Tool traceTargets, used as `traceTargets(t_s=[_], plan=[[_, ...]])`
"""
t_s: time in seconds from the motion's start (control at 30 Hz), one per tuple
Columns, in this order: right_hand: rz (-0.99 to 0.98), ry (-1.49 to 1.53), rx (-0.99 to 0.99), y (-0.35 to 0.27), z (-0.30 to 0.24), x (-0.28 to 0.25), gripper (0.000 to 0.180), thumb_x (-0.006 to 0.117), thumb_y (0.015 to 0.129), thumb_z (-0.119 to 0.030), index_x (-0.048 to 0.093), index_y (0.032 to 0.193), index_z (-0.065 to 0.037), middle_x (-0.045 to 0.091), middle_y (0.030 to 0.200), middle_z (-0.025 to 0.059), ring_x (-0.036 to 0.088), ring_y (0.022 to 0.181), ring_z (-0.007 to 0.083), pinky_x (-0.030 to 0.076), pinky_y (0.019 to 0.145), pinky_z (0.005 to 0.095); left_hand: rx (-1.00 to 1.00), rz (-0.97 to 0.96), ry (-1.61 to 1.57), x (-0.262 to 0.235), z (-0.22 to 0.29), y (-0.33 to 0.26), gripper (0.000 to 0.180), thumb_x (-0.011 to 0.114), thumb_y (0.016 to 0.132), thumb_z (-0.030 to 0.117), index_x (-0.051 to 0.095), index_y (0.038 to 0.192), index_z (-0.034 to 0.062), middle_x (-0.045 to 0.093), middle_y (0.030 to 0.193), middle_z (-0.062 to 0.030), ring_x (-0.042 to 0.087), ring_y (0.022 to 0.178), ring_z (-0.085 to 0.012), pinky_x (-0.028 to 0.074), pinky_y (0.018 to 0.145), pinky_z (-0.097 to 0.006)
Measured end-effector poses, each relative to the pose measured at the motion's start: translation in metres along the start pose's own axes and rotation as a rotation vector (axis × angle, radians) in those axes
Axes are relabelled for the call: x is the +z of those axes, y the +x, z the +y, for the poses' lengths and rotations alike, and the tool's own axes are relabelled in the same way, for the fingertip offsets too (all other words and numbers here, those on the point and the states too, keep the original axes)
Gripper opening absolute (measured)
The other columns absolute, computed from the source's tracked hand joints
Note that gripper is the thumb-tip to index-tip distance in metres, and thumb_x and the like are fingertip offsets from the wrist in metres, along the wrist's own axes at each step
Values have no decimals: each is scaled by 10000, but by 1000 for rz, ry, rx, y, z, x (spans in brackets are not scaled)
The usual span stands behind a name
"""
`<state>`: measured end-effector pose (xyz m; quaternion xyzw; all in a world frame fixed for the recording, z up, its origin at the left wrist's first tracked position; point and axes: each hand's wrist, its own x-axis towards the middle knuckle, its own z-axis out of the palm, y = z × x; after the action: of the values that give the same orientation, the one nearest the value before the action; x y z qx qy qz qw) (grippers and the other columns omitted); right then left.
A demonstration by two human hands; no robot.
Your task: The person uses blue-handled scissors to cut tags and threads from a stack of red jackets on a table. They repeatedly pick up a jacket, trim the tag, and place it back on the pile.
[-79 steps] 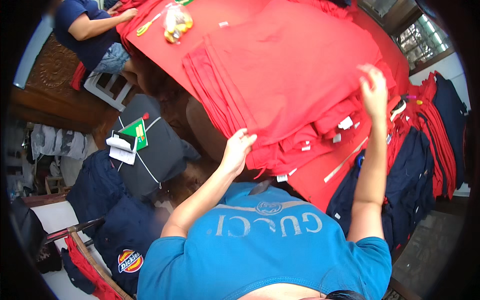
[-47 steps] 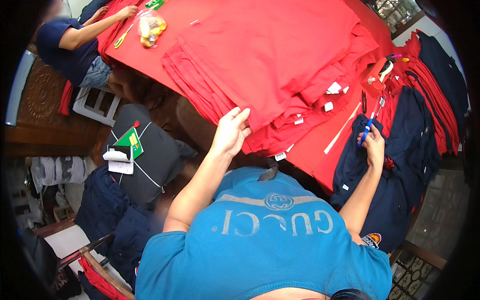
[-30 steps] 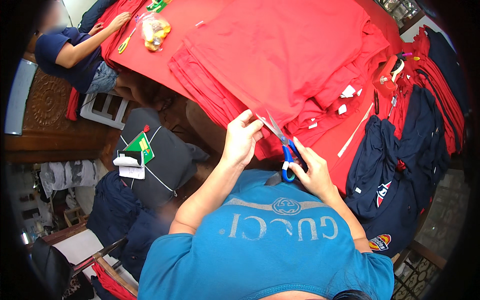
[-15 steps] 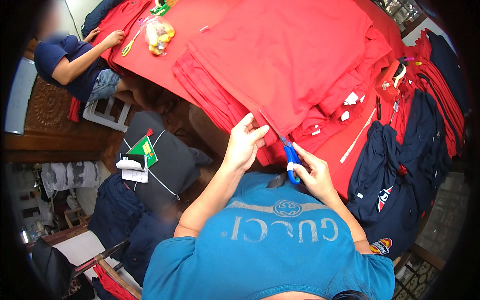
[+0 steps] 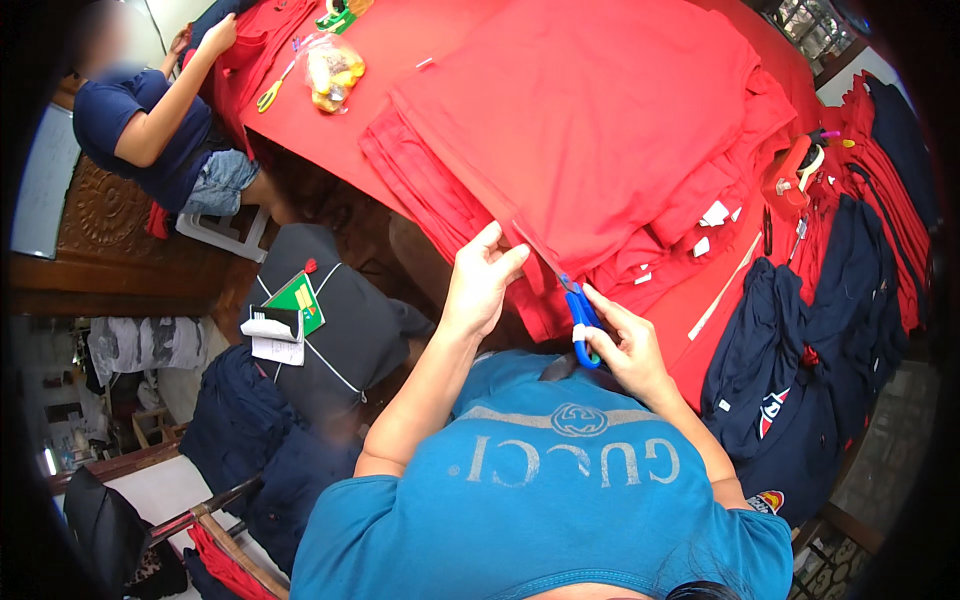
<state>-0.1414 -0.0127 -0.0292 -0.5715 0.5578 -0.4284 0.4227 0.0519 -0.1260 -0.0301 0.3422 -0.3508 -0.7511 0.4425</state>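
A head-worn fisheye looks down on the nearby red cloth [image 5: 590, 140].

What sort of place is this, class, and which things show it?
Probably a small garment workshop: a big pile of red cloth on a red table, blue-handled scissors in the person's right hand, and navy clothing heaped nearby.

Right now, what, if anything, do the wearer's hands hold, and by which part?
Right hand: scissors, by the blue handles. Left hand: at the red garment; any grip unclear.
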Motion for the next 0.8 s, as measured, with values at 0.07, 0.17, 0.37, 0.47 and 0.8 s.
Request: traceTargets(t_s=[0.07,0.17,0.37,0.47,0.8], plan=[[19,-87,-113,7,1,2,471,594,891,-61,497,1346,15,657,909,94,583,724,89,491,681,234,1,-5,9,4,6,-2,378,581,901,1,508,1273,13,604,1211,-111,598,1087,-196,503,899,-335],[-14,10,1,13,-1,2,471,591,891,-61,495,1346,16,667,982,125,611,805,116,497,734,244,13,-26,-23,8,8,-2,399,583,897,-7,499,1286,12,607,1199,-115,598,1084,-194,509,893,-324],[-102,328,379,16,-6,-4,468,584,893,-64,496,1345,14,654,1129,174,626,989,165,487,854,266,0,76,-227,-4,2,11,338,579,892,-26,533,1226,-6,610,1182,-123,600,1075,-191,488,929,-316],[-63,177,172,19,-3,1,474,601,893,-84,495,1344,17,651,1137,176,632,997,175,487,867,281,74,56,-142,-8,4,17,306,582,889,-30,551,1193,-10,610,1180,-128,595,1085,-184,478,936,-304],[-84,209,258,44,-12,0,461,573,895,-76,497,1340,23,666,999,125,613,836,117,499,761,266,17,24,-190,-5,16,24,481,601,876,-21,447,1331,4,576,1253,-110,578,1118,-192,464,956,-329]])
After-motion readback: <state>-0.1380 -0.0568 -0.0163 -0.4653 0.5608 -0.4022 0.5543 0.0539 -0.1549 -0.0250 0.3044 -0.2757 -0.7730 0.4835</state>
